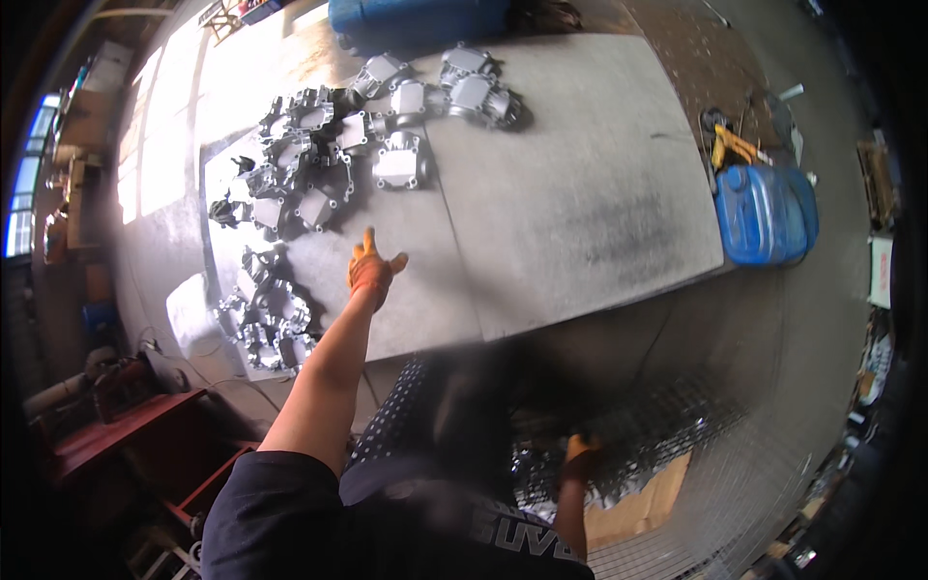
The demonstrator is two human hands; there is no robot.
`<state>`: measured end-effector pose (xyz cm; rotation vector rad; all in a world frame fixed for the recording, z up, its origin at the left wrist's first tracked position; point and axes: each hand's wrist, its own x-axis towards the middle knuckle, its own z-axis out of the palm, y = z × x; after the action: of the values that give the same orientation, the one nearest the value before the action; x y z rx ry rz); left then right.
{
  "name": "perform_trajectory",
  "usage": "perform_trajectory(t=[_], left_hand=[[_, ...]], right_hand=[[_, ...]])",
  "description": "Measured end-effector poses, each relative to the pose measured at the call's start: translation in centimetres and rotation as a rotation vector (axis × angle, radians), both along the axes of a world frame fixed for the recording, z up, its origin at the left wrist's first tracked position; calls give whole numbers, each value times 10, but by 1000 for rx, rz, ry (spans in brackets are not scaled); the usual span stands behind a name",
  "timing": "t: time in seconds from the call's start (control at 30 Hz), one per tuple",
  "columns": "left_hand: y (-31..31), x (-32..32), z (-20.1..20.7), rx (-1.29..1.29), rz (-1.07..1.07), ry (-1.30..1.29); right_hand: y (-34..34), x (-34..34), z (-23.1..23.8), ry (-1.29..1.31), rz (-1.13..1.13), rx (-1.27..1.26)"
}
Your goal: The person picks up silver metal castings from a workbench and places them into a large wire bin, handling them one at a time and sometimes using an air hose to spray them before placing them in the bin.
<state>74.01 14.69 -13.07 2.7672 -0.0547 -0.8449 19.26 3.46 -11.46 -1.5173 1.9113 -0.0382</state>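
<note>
My left hand, in an orange glove, reaches out over the pale sheet-topped table. Its fingers are spread and nothing is in them. Just beyond it lie several silver-grey cast metal housings, grouped on the table's left and far side. A smaller cluster of these castings sits left of my forearm. Low on the right, my right hand, also gloved, is at a wire mesh basket with shiny metal parts in it. Blur and shadow hide those fingers, so whether they grip anything does not show.
A blue plastic jerrycan stands off the table's right edge, beside a yellow-handled tool. Another blue container is behind the castings. Brown board shows below the basket. A red metal bench stands at lower left.
</note>
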Motion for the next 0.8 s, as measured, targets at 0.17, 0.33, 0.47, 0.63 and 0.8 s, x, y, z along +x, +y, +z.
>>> perform_trajectory(t=[0.17, 0.33, 0.47, 0.63, 0.8], left_hand=[[-90, 97, -39, 96, 93, -108], [-138, 152, -62, 196, 125, 27], [-154, 160, -69, 175, 80, 12], [-164, 164, -69, 173, 41, -21], [-182, 172, -65, 165, 238, 47]], right_hand=[[35, 114, 53, -113, 438, 94], [56, 117, 60, -125, 574, 195], [58, 109, 56, 17, 890, -116], [53, 124, 42, -226, 150, 254], [43, 145, 38, -189, -22, 381]])
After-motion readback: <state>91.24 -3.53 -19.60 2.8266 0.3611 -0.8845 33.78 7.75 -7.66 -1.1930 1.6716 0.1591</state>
